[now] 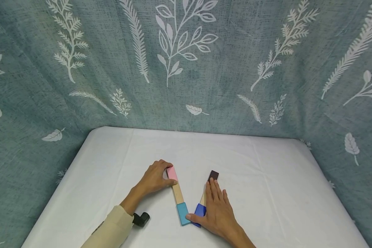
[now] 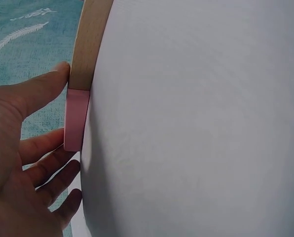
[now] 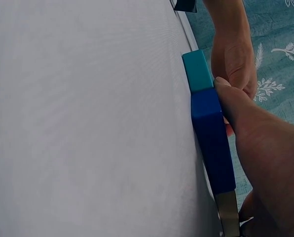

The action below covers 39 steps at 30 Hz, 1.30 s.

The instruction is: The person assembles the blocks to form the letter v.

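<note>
Flat wooden blocks lie end to end on the table in a V. Its left arm has a pink block (image 1: 172, 173), a plain wood block (image 1: 178, 194) and a teal block (image 1: 183, 214). A blue block (image 1: 200, 209), another plain wood block (image 1: 202, 199) and a dark brown block (image 1: 214, 175) form the right arm. My left hand (image 1: 154, 177) pinches the pink block between thumb and index finger. My right hand (image 1: 217, 210) lies with straight fingers over the right arm, partly covering it. Its thumb touches where the teal and blue blocks (image 3: 211, 143) meet.
A white cloth covers the table (image 1: 266, 179). Behind and beside it hangs a green-blue curtain (image 1: 223, 69) with white leaf prints. A black wrist camera (image 1: 141, 219) juts from the left wrist near the tabletop.
</note>
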Each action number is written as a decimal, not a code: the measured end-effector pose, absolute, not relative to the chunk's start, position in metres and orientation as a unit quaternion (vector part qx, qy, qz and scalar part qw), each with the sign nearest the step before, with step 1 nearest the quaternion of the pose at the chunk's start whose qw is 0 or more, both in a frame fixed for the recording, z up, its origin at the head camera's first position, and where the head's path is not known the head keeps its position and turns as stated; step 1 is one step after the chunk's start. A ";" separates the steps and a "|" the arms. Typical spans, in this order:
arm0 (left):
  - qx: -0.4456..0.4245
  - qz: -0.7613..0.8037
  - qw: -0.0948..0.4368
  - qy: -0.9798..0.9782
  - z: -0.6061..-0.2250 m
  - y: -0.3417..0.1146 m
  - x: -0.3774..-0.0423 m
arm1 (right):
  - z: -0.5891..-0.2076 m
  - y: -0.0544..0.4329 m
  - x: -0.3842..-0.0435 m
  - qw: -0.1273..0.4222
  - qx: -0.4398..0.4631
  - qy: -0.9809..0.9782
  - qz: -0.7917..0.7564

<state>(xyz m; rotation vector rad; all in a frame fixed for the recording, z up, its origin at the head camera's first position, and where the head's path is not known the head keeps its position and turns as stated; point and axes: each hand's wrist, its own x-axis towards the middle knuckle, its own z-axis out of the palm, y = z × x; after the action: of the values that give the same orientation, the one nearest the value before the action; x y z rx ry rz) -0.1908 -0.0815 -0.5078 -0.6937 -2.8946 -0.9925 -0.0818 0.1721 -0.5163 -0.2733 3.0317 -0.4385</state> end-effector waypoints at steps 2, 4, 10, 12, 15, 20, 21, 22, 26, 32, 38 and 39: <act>-0.219 -0.316 -0.002 -0.923 -0.508 -0.082 -0.190 | -0.516 0.172 -0.081 0.033 -0.089 0.985 -0.141; -0.219 -0.318 -0.005 -0.923 -0.508 -0.082 -0.190 | -0.517 0.172 -0.081 0.034 -0.088 0.986 -0.141; -0.225 -0.321 -0.003 -0.920 -0.510 -0.083 -0.190 | -0.518 0.172 -0.081 0.033 -0.086 0.986 -0.136; -0.226 -0.325 -0.002 -0.919 -0.510 -0.083 -0.190 | -0.518 0.172 -0.081 0.030 -0.086 0.987 -0.136; -0.223 -0.333 -0.006 -0.916 -0.510 -0.085 -0.189 | -0.519 0.171 -0.080 0.027 -0.087 0.986 -0.138; -0.209 -0.349 -0.025 -0.913 -0.510 -0.088 -0.188 | -0.519 0.170 -0.078 0.034 -0.087 0.986 -0.141; -0.205 -0.351 -0.028 -0.913 -0.510 -0.088 -0.188 | -0.519 0.170 -0.078 0.035 -0.086 0.986 -0.141; -0.202 -0.354 -0.029 -0.913 -0.510 -0.088 -0.188 | -0.519 0.169 -0.077 0.036 -0.085 0.986 -0.142; -0.193 -0.365 -0.029 -0.910 -0.509 -0.090 -0.187 | -0.519 0.168 -0.077 0.040 -0.082 0.985 -0.146; -0.191 -0.373 -0.025 -0.908 -0.507 -0.092 -0.184 | -0.518 0.166 -0.076 0.043 -0.082 0.984 -0.154; -0.192 -0.377 -0.024 -0.906 -0.505 -0.095 -0.178 | -0.520 0.165 -0.072 0.037 -0.079 0.983 -0.161; -0.191 -0.377 -0.025 -0.906 -0.504 -0.096 -0.177 | -0.520 0.166 -0.071 0.035 -0.076 0.982 -0.168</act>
<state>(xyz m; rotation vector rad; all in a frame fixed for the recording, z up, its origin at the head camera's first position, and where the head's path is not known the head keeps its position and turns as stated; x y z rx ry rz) -0.1766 -0.0960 -0.5038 -0.6090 -2.8926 -1.2029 -0.0714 0.1657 -0.5199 -0.2323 3.0183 -0.5167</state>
